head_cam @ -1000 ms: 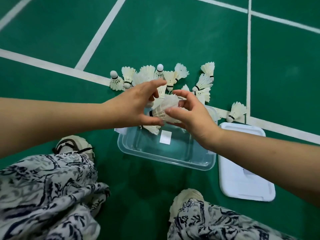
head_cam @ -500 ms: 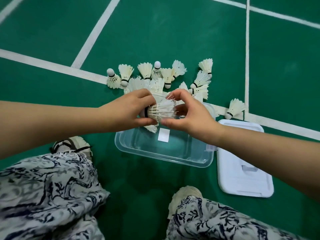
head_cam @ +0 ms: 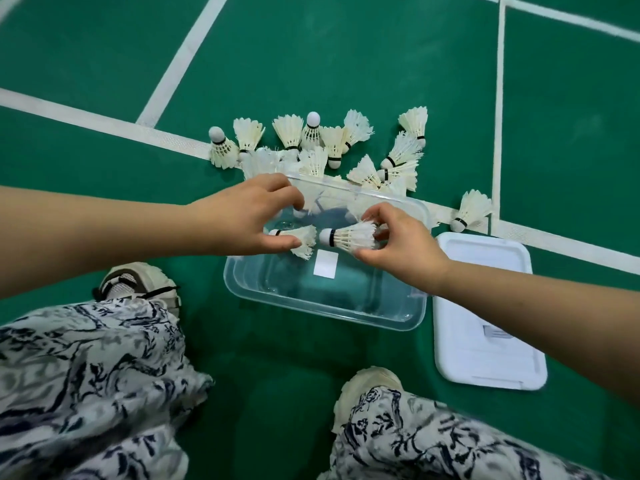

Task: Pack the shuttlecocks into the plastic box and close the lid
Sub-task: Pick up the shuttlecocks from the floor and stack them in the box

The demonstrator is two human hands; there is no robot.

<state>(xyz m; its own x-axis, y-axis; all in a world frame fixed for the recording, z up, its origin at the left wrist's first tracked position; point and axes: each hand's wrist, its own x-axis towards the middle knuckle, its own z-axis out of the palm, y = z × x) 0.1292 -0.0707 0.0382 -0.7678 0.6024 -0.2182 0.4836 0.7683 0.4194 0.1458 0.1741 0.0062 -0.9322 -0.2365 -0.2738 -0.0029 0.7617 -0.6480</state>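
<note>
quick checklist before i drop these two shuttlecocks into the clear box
1. Left hand pinches a white feather shuttlecock by its cork end: ok.
2. Right hand grips a second white shuttlecock by its feather skirt, cork pointing left: ok.
3. Both are over the clear plastic box: ok.
4. Box floor holds only a white sticker where it shows; the far part is hidden by the hands: cannot tell.
5. White plastic lid lies flat on the green floor to the right of the box, off the opening: ok.
6. Pile of loose shuttlecocks remains beyond the box, so packing is not done: not ok.
</note>
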